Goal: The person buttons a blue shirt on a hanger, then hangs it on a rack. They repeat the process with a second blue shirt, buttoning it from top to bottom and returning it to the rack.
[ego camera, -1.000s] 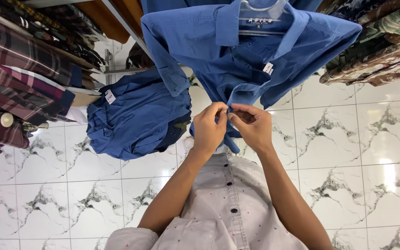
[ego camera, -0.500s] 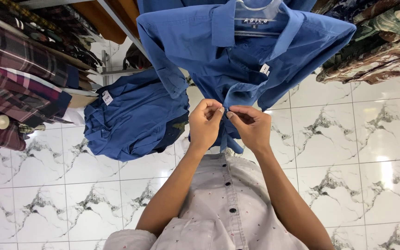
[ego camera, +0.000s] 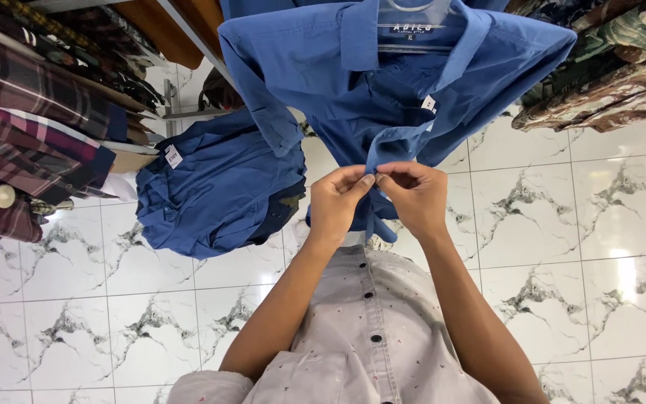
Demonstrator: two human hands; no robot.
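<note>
Left hand (ego camera: 338, 200): I am pinching the blue shirt (ego camera: 398, 82) front, frame centre.
Right hand (ego camera: 413, 196): I am pinching the same placket, fingers closed.

The glossy white marble-veined tiled floor (ego camera: 562, 247) spreads under everything. A rumpled pile of blue cotton shirts (ego camera: 214, 191) seems to rest on it at the left, just beside a rack of folded dark plaid shirts (ego camera: 31, 112). A clear plastic hanger (ego camera: 413, 19) carries the blue collared shirt (ego camera: 383, 82) above the tiles.

Marble floor (ego camera: 562, 247) lies open right of the hands; blue shirts (ego camera: 218, 187) and plaid racks (ego camera: 31, 112) crowd the left.
</note>
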